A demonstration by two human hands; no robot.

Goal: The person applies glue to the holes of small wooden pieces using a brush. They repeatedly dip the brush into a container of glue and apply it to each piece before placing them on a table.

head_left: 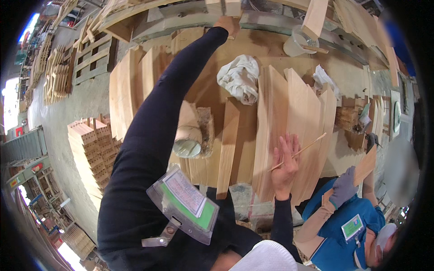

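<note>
My left arm reaches far forward, and my left hand (228,26) is closed at the near edge of a pale wooden block (223,8); its fingertips are partly hidden. My right hand (287,165) lies over a row of long pale boards (272,122), fingers stretched forward, with a thin wooden stick (312,142) held across it. Left of these boards, a single narrow board (228,142) points toward me. Beyond its far end sits a crumpled white cloth (238,77). A round container (186,147) stands between my left arm and the narrow board.
A translucent bucket (296,43) with a wooden piece across it stands at the far right. More boards (124,90) line the left side, near stacked drilled wood pieces (88,153) and a pallet (93,61). At lower right, a co-worker's gloved hand (343,187) holds a board (365,166).
</note>
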